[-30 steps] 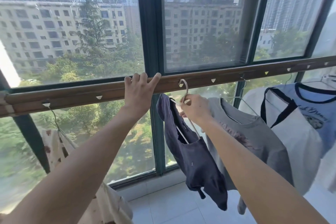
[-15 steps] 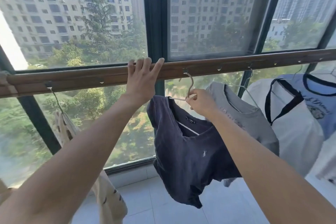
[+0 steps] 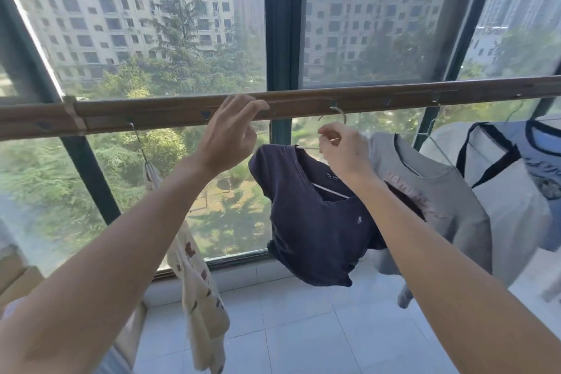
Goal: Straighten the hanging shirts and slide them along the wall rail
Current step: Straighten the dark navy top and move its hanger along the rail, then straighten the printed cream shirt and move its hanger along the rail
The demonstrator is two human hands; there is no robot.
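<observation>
A brown wooden rail [image 3: 170, 114] runs across the window at chest height. A navy shirt [image 3: 315, 222] hangs from it on a pale hanger [image 3: 335, 114], its hook caught in a slot of the rail. My right hand [image 3: 343, 155] pinches the hanger's neck just below the hook. My left hand [image 3: 230, 133] is at the rail to the left of the hanger, fingers loosely bent with the tips near the rail's top edge. Right of the navy shirt hang a grey shirt [image 3: 437, 200], then a white shirt with dark trim [image 3: 498, 185] and a blue one [image 3: 546, 155].
A cream garment with brown prints [image 3: 200, 291] hangs from the rail on the left. Dark green window frames [image 3: 282, 24] stand behind the rail. White floor tiles [image 3: 303, 328] lie below. A cardboard box [image 3: 18, 279] sits at the lower left.
The navy shirt has swung from side-on to face me and spread out. My left hand's fingers have come off the rail's top and curled. The camera has tilted down a little.
</observation>
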